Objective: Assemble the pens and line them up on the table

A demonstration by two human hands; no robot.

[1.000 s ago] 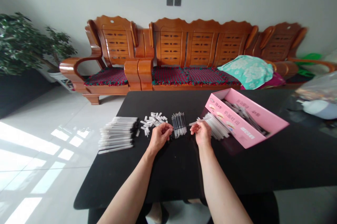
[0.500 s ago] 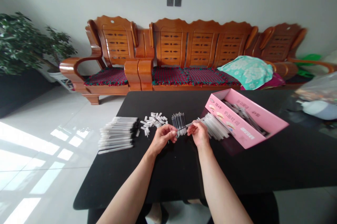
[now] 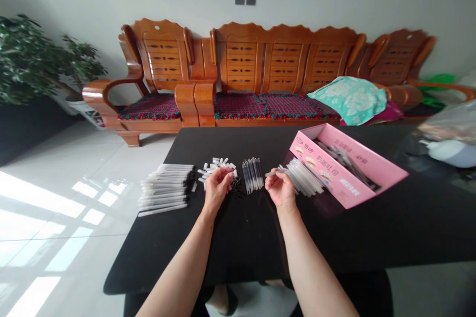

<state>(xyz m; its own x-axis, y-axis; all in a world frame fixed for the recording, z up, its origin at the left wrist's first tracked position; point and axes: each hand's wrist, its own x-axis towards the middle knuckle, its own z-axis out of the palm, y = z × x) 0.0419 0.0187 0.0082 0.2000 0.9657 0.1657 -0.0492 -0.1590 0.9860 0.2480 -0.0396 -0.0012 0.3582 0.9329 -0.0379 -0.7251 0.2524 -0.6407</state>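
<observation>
My right hand [image 3: 281, 190] is closed on a translucent pen barrel [image 3: 274, 173], which it pinches between thumb and fingers. My left hand [image 3: 217, 189] hovers over the white pen caps [image 3: 212, 165], its fingers bent and apart, with nothing visible in them. Beside its fingertips lie small black pen parts [image 3: 237, 187], partly hidden by the hand. Between my hands is a row of dark ink refills [image 3: 253, 175]. Right of my right hand, a stack of clear pen barrels [image 3: 305, 178] rests against the pink box [image 3: 344, 185].
Assembled-looking capped pens [image 3: 165, 188] lie in a row at the table's left. The pink box holds more pen pieces. A plastic bag [image 3: 451, 128] sits at the far right of the black table [image 3: 253, 247]. Behind it stands a wooden sofa [image 3: 241, 64].
My left hand has moved left, away from my right hand and the thin refill between them, to the caps and black parts. My right hand keeps the barrel, nearly in place.
</observation>
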